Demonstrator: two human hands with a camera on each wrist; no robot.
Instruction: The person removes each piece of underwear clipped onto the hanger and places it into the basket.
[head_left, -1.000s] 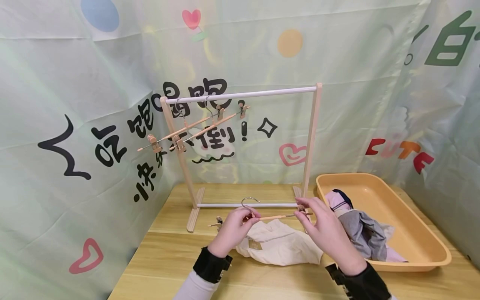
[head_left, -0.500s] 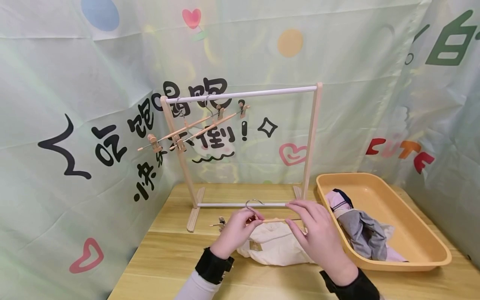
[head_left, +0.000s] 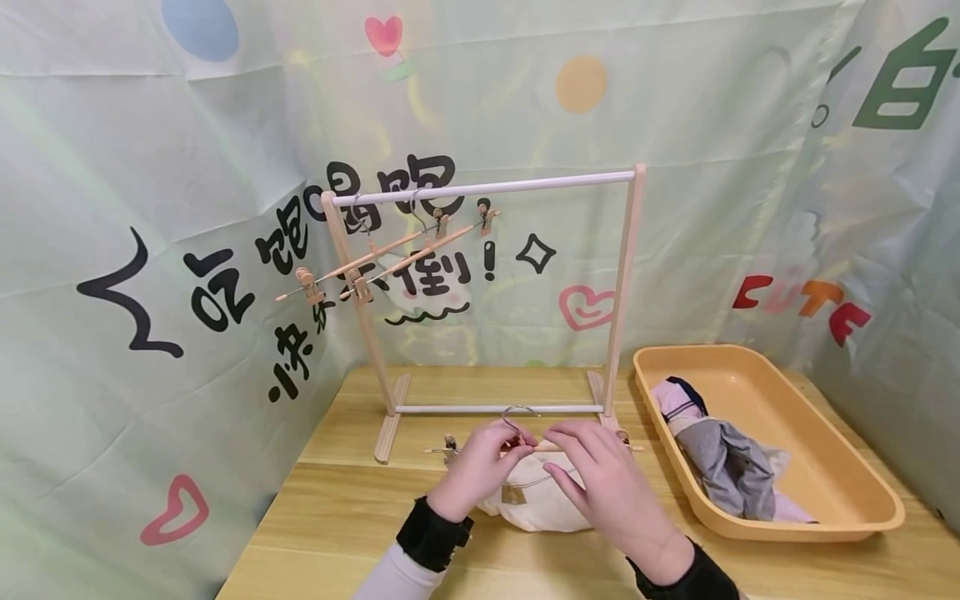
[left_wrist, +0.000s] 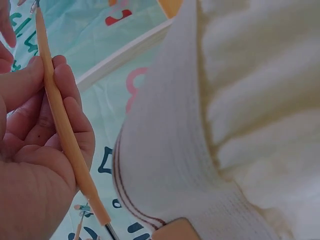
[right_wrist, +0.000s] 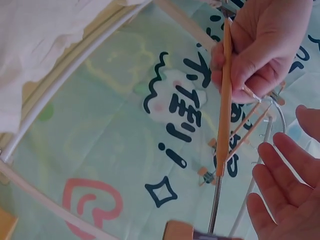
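Observation:
My left hand [head_left: 483, 462] pinches a clip hanger [left_wrist: 62, 120] at the middle of its orange bar, just below the metal hook [head_left: 520, 411]. A clip [head_left: 450, 448] shows at the hanger's left end, and another clip [head_left: 622, 437] at its right end. Beside the bar's middle, my right hand [head_left: 600, 479] has relaxed, spread fingers; the right wrist view shows these fingers [right_wrist: 280, 180] apart from the bar. Under the hanger lies a crumpled cream garment [head_left: 551, 512] with an elastic waistband [left_wrist: 160, 115], partly hidden by my right hand in the head view.
A wooden rack [head_left: 621, 283] with a white top rail [head_left: 525, 185] stands behind my hands. Two similar clip hangers [head_left: 420, 258] hang at its left end. To the right sits an orange tray [head_left: 832, 454] holding grey cloth [head_left: 727, 467] and pink cloth. Printed curtains surround the wooden table [head_left: 322, 525].
My right hand has let go of the hanger's right clip and moved left along the bar, its fingers opening. My left hand and the hanger have shifted slightly right.

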